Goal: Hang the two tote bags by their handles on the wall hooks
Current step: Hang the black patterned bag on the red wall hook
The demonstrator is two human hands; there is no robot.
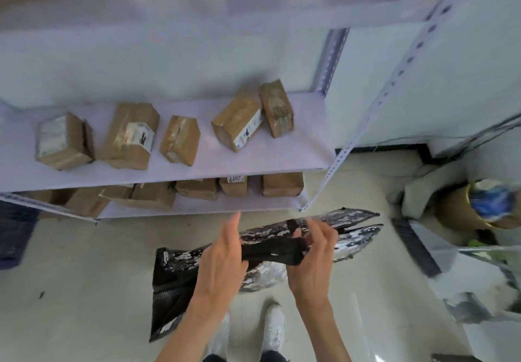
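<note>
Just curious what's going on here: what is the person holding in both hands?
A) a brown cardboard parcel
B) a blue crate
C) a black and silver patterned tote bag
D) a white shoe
C: both the left hand and the right hand grip the black handle area of the patterned tote bag, held above the floor; the brown parcels lie untouched on the shelf.

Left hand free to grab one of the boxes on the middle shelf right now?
Probably not. The left hand is closed on the black handle of the tote bag, together with the right hand. The boxes lie open on the shelf ahead, nothing between; it must let go first.
</note>
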